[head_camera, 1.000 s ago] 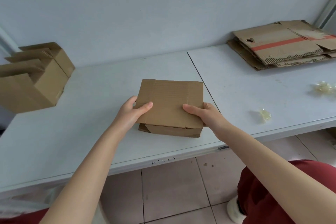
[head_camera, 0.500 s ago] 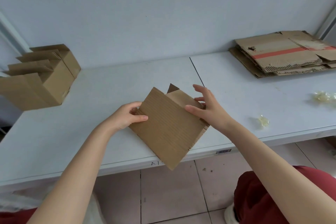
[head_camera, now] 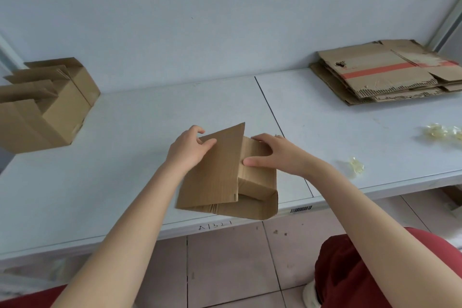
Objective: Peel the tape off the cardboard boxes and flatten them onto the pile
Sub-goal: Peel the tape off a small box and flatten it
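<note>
- Looking thru head cam (only view): small cardboard box point(head_camera: 232, 177) sits at near edge of white table point(head_camera: 150, 132), front lip overhanging a bit, right in front of the person.
- Left hand point(head_camera: 188, 150) pinches the big open flap point(head_camera: 215, 167) near its upper left corner, thumb on top, fingers behind; it's closed on the flap, not wide. Likely holds it tilted up so the box can be opened out or folded down.
- Right hand point(head_camera: 272, 155) lies over the box's upper right part, thumb along the flap crease, fingers curled over the far edge. Looks like bracing/pressing so the box doesn't slide while left works; whether it truly clamps the wall or just rests on it, can't tell from this angle.
- Box rel. to grip: body lies below and between both hands, flap under left thumb, inner wall under right palm. Bottom fold hangs toward the person.
- No tape visible on this box, so prob. at the flatten step.
- Flattened pile point(head_camera: 385, 77) is far right at the wall, well apart from the hands; needs a reach across.
- Unflattened boxes point(head_camera: 42, 107) wait far left.
- Crumpled tape bits point(head_camera: 357, 165) and point(head_camera: 442, 132) lie on the right side of the table, clear of the box.
</note>
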